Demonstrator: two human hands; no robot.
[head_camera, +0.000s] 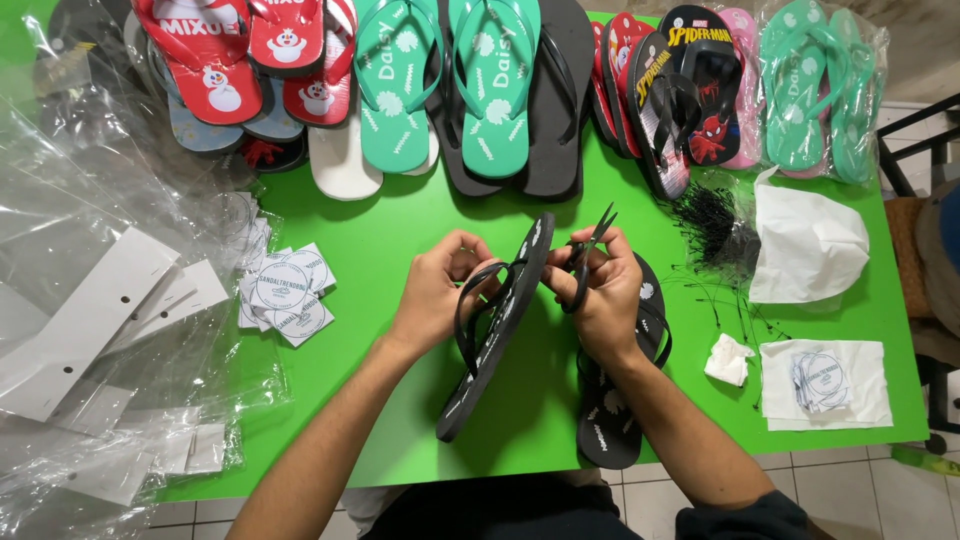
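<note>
Black flip-flop (497, 330) held edgewise in left hand (432, 297)

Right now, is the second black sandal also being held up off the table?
No: the second black sandal lies flat on the green table under the right hand, which holds scissors.

Both bare forearms converge toward centre, the left hand (435, 290) curled in a pinching grasp, the right hand (605, 290) closed with fingers flexed.
</note>
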